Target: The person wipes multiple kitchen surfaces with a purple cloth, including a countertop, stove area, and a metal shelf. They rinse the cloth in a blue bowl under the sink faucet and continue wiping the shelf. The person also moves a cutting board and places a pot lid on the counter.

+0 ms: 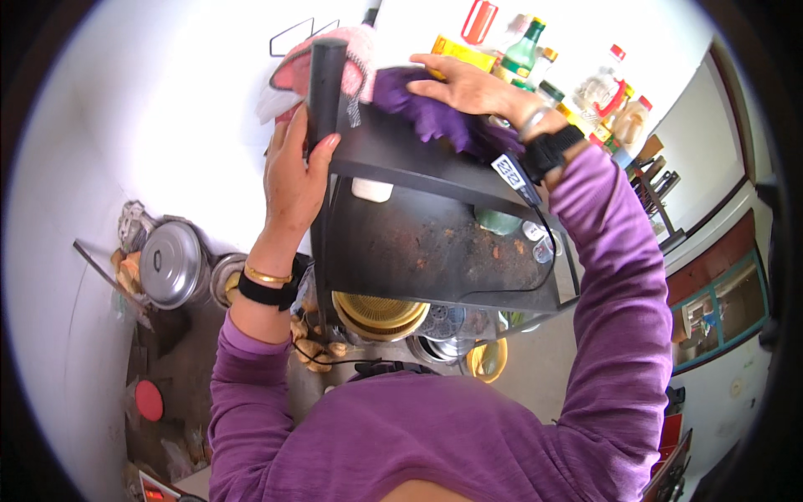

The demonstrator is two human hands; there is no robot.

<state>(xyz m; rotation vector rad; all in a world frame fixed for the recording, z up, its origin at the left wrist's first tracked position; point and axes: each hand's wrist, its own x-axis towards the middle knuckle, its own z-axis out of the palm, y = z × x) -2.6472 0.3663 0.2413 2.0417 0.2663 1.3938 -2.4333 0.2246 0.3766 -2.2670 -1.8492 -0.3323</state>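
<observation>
My left hand (295, 166) is around the upright black post (327, 94) at the corner of a black shelf rack, its thumb and fingers on either side. A pink cloth (359, 53) with a striped edge hangs behind the post. My right hand (467, 86) is over a crumpled purple cloth (433, 116) on the top shelf (401, 147), fingers spread to the left; whether they touch it, I cannot tell. A black cable with a labelled block (514, 177) hangs by my right wrist.
Behind my right hand stand a green glass bottle (522, 51), a yellow packet (461, 55) and several other bottles. The stained middle shelf (401, 251) holds a green round object (497, 221). Below are yellow baskets (379, 317); a lidded metal pot (170, 265) is at left.
</observation>
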